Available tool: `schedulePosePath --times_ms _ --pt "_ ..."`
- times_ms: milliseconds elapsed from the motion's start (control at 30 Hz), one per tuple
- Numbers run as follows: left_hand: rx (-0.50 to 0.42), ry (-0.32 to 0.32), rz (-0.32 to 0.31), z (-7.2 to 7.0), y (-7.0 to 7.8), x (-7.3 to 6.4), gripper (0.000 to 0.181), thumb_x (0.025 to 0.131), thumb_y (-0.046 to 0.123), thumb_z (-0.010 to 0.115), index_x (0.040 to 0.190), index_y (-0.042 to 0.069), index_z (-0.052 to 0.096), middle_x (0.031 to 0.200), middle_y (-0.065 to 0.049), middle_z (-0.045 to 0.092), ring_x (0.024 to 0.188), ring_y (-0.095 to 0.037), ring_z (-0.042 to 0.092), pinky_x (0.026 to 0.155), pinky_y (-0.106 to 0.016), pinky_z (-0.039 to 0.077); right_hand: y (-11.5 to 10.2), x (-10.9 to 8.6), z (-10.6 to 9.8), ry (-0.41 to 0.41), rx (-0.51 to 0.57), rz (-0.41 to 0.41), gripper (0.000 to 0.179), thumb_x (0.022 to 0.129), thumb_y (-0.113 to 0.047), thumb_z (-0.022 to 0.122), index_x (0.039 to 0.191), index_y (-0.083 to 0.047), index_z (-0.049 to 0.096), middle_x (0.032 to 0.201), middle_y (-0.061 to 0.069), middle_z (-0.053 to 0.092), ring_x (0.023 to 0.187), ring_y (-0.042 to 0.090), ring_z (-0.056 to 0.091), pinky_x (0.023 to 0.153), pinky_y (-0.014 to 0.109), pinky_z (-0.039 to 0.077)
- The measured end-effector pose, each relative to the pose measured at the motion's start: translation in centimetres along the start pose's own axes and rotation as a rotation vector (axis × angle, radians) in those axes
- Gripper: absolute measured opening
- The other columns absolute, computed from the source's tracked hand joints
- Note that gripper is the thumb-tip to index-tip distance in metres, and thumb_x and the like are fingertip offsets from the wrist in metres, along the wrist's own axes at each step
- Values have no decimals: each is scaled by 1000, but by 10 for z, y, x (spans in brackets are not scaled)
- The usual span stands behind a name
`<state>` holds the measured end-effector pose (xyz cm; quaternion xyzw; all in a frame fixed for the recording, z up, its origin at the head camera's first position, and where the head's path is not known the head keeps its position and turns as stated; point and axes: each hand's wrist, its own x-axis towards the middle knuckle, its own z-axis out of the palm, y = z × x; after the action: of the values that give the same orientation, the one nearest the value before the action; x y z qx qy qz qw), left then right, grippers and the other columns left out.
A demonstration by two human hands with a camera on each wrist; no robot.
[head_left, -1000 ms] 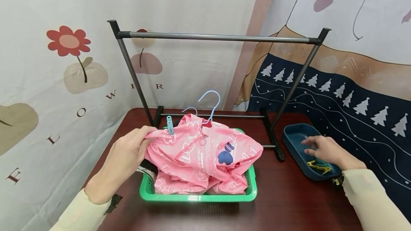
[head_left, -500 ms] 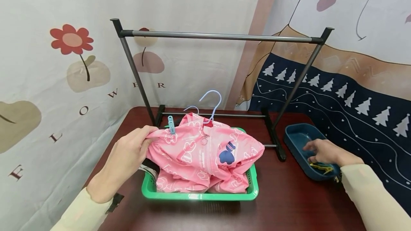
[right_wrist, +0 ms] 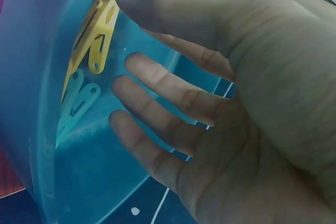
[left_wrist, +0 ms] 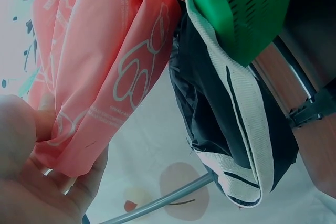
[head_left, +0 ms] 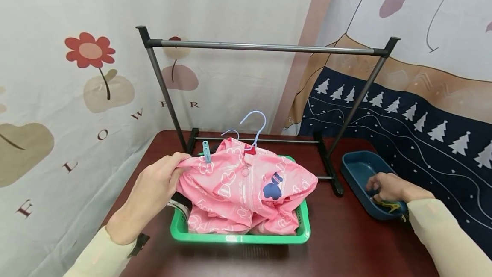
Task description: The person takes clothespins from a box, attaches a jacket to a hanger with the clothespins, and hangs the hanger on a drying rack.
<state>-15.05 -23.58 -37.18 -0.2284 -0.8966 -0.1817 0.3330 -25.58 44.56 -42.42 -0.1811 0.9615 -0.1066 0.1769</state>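
Observation:
A pink jacket [head_left: 230,187] with white outlines and a navy bear patch lies heaped in a green basket [head_left: 238,238]. In the head view, my left hand [head_left: 157,185] pinches its left edge between thumb and fingers. Close to that grip, a light blue clothespin [head_left: 206,152] clips the fabric. A pale blue hanger [head_left: 259,129] rises from the collar. My right hand [head_left: 392,188] reaches into a blue box [head_left: 355,174]. In the right wrist view, its thumb tip meets a yellow clothespin [right_wrist: 100,35]; the index fingertip is hidden. Beside it lies a teal clothespin [right_wrist: 79,103].
Behind the basket stands a grey metal clothes rack [head_left: 265,48] on the dark red table [head_left: 326,238]. A second hanger hook [head_left: 231,131] shows behind the jacket. A black garment with white trim [left_wrist: 231,108] hangs over the basket's left side. Printed cloth [head_left: 246,3] covers the walls.
My right hand has lowered further into the blue box, its fingers coming down to the yellow clothespin. The left hand keeps its hold on the jacket. The head view has shifted slightly.

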Motion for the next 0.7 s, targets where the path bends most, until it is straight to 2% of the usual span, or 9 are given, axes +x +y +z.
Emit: schedulePosePath --times_ms 200,367,533,700 --pt "4 -26 -17 0 -2 -5 49 88 -5 98 129 11 76 97 -8 80 80 -17 71 72 -45 71 4 1 1 -30 -1 25 24 88 -5 92 111 -10 85 106 10 77 97 24 69 79 37 57" --pt "11 -12 -8 0 -4 -5 48 88 -5 97 128 11 76 96 -8 80 78 -18 70 69 -45 70 5 0 1 -30 5 43 23 89 -4 93 110 -10 85 105 10 76 95 23 67 79 38 57" --pt "13 12 2 -2 -2 -4 50 86 -7 98 127 12 77 92 -6 78 74 -14 64 63 -38 64 6 1 3 -32 4 49 22 89 -4 93 109 -11 85 103 8 75 94 21 65 79 38 57" --pt "15 4 0 -3 0 -4 52 85 -7 99 127 13 78 93 -5 78 75 -12 63 64 -37 64 9 0 6 -35 9 55 21 89 -6 95 107 -12 84 100 6 76 93 19 68 79 39 59"
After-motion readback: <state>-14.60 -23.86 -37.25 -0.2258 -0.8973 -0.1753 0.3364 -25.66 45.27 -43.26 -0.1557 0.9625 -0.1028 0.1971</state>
